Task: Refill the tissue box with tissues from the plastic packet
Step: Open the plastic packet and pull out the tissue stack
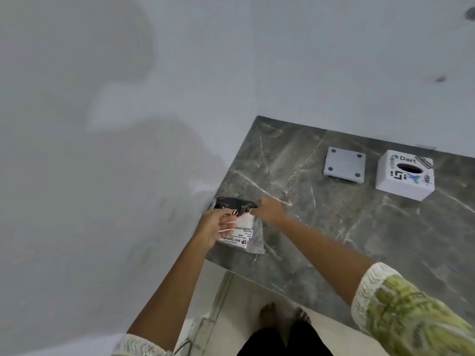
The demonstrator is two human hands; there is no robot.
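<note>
Both hands, left hand [218,227] and right hand [268,209], clamp the tissue packet [235,227]; the tissue box [404,174] sits well right of them, nearer the right.

Bare marble table [334,227] lies open between the packet [236,227] and the tissue box [404,174]; only the grey lid [344,165] stands beside it.

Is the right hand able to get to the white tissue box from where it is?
Probably yes. The right hand is busy gripping the tissue packet with the left hand, but bare countertop lies between it and the tissue box; the grey base plate sits aside.
</note>
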